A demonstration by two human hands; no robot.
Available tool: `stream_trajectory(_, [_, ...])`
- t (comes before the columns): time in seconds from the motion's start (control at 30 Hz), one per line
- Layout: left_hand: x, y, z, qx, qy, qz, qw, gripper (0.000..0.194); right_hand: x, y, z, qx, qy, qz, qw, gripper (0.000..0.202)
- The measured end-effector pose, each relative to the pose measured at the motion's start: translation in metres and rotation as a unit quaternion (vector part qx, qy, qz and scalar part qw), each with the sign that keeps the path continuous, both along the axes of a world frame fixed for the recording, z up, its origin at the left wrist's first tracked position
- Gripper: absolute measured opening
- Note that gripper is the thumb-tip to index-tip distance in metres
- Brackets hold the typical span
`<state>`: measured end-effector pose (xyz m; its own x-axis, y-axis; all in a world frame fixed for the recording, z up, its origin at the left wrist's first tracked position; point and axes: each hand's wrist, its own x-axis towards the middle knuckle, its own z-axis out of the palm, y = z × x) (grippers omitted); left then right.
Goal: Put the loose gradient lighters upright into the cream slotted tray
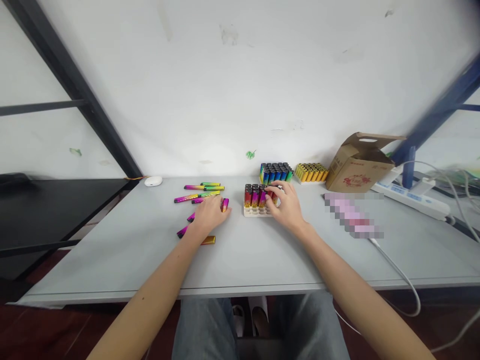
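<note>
My left hand [210,214] is low over the loose lighters on the left, its fingers closed about a pink-and-orange lighter [225,204] that shows beside the thumb. Several more metallic lighters [186,198], in purple, yellow and green, lie scattered around this hand. At the middle, a white tray with holes [257,212] bears rows of upright red, purple and gold lighters [255,196]. My right hand [288,204] reaches over the tray's right side, thumb and fingers closed around a lighter there. That hand partly hides the tray's right end.
Behind the tray stand blue-green lighters [276,173] and a block of yellow lighters [312,172]. An open cardboard box [358,167], a power strip [412,197] and a blurred pink phone-like thing [350,215] with a white cable are on the right. A white earbud case [153,181] sits at back left.
</note>
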<state>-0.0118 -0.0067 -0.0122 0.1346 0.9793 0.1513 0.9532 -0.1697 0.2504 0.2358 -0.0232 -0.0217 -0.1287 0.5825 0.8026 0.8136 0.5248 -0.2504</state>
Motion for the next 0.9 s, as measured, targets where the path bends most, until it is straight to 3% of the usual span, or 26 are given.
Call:
stream_trajectory(0.13, [0.005,-0.001,-0.004,0.003,-0.029,0.001,1.000,0.015,0.000,0.000,0.000,-0.001,0.002,0.002,1.000,0.021])
stream_trajectory(0.23, [0.007,-0.001,-0.001,-0.007,-0.147,-0.010,0.989,0.014,0.000,0.000,0.000,0.004,0.008,-0.002,1.000,0.021])
stream_trajectory(0.3, [0.008,-0.001,0.002,-0.036,-0.259,-0.023,0.965,0.015,0.001,0.000,0.000,0.006,0.020,-0.008,1.000,0.020])
stream_trajectory(0.4, [0.009,-0.003,0.008,-0.095,-0.428,-0.035,0.898,0.021,0.002,0.001,0.000,0.004,0.038,-0.009,0.999,0.018])
stream_trajectory(0.5, [0.009,-0.004,0.014,-0.170,-0.568,-0.052,0.803,0.020,0.001,0.001,0.000,0.001,0.051,-0.004,0.999,0.018])
stream_trajectory(0.63, [0.009,-0.006,0.020,-0.294,-0.687,-0.090,0.658,0.018,0.001,0.000,0.001,0.008,0.059,0.003,0.998,0.016])
stream_trajectory(0.7, [0.009,-0.007,0.022,-0.335,-0.717,-0.109,0.602,0.019,0.001,0.000,0.002,0.017,0.063,0.005,0.998,0.015])
stream_trajectory(0.8, [0.007,-0.006,0.024,-0.354,-0.736,-0.124,0.564,0.021,0.001,0.000,0.002,0.027,0.067,0.005,0.997,0.014])
stream_trajectory(0.9, [0.007,-0.006,0.024,-0.344,-0.743,-0.124,0.561,0.019,0.000,-0.001,0.002,0.030,0.069,0.006,0.997,0.014])
